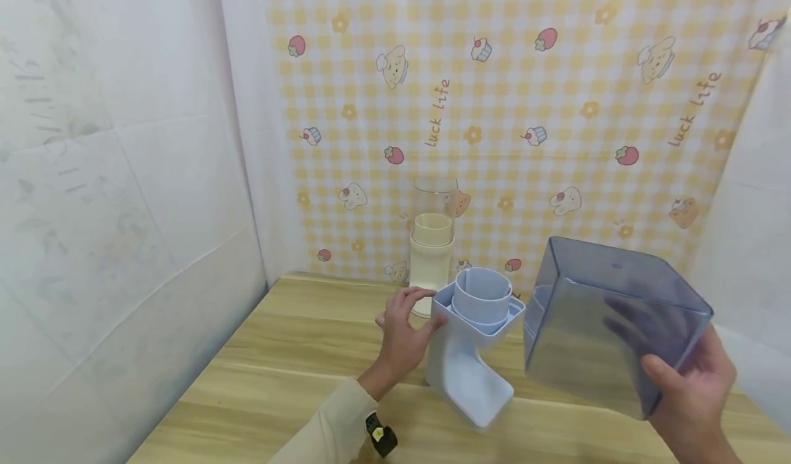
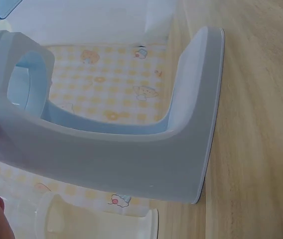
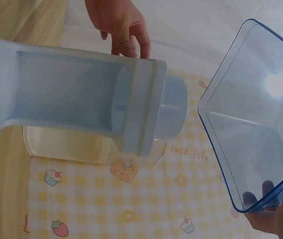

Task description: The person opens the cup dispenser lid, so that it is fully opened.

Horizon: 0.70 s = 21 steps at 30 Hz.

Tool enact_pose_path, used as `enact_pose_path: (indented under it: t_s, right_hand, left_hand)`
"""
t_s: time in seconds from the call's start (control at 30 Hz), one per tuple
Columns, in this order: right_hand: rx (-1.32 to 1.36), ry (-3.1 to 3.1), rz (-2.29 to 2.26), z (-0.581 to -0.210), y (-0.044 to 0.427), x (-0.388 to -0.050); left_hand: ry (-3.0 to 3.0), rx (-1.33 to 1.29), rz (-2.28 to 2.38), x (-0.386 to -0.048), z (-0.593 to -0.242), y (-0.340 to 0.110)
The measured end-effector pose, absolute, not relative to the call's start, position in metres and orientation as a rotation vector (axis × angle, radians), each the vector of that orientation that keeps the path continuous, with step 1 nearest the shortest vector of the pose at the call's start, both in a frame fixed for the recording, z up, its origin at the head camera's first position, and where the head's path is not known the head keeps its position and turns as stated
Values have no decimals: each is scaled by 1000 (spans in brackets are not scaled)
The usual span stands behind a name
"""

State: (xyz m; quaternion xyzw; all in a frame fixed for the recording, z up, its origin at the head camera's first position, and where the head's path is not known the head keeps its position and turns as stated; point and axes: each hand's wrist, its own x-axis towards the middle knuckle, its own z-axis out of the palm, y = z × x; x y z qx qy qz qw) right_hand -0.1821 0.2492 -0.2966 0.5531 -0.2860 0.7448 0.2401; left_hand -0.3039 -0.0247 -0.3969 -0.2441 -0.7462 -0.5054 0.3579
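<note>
Blue stand (image 1: pixel 454 354) partly hides the cream canister (image 1: pixel 430 261) behind it.

The left grip (image 1: pixel 402 333) holds the top corner of a light-blue stand (image 1: pixel 454 361) on the wooden surface (image 1: pixel 296 354); the right grip (image 1: pixel 698 381) holds a transparent bluish container (image 1: pixel 587 327), tilted. Behind the stand is a cream-coloured dispenser (image 1: pixel 430 261) with a clear cylinder (image 1: pixel 434 200).

The long left sleeve (image 1: pixel 334 419) is pale cream, with a plain cuff (image 1: pixel 363 391); against it sits a rounded black band (image 1: pixel 386 443), apparently a strap, bearing a small yellow mark (image 1: pixel 377 434).
</note>
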Motion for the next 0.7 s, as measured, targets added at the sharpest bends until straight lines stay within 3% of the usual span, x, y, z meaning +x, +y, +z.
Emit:
enact_pose_path:
  t_s: [0.4, 0.7]
  right_hand:
    - [1483, -827, 2037, -306, 247, -187]
    - [1386, -882, 2015, -314, 248, -192]
  left_hand:
    - [-1960, -536, -1405, -306, -393, -23]
    - [-2176, -465, -1227, -293, -385, -13]
